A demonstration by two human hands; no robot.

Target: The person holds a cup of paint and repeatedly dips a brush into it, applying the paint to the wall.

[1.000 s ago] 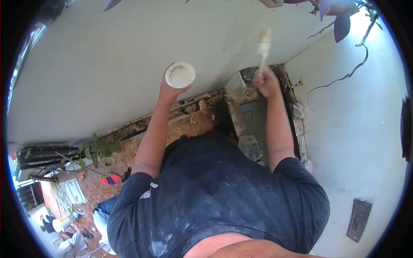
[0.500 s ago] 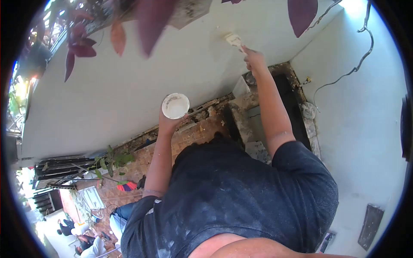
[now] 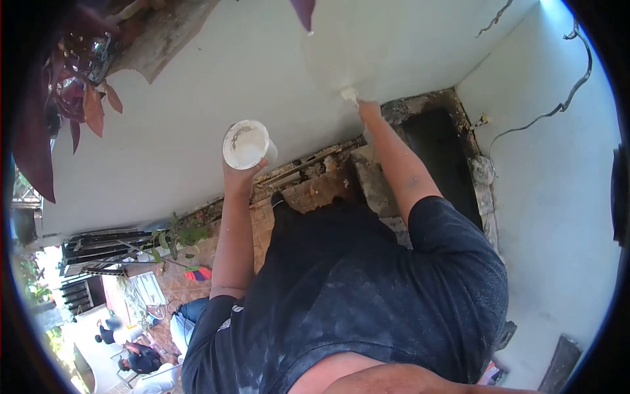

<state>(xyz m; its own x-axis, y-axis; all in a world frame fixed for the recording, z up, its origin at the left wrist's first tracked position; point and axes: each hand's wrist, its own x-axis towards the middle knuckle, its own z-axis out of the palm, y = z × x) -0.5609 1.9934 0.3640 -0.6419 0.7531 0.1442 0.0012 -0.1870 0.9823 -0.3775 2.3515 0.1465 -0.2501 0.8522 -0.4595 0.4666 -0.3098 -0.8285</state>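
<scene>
My left hand (image 3: 244, 176) is closed around a white tub (image 3: 270, 150), tilted so its inside shows whitish paint (image 3: 248, 152) with dark smudges near the rim. My right hand (image 3: 369, 111) grips the handle of a paintbrush (image 3: 349, 96). The pale bristles press against the light wall (image 3: 282, 79), low down and above its dirty base. Around and above the brush, a patch of the wall looks slightly darker than the surface beside it.
A dark rectangular basin (image 3: 436, 154) with crusted edges lies in the corner. Purple leaves (image 3: 92, 108) hang at upper left, and a bent cable (image 3: 538, 117) runs along the right wall. Stacked dark slats (image 3: 108, 246) and seated people (image 3: 141, 358) are at lower left.
My right hand has brought the brush down the wall, nearer its base. The tub has shifted left and up in view, and the camera view has moved, with the leaves now further left.
</scene>
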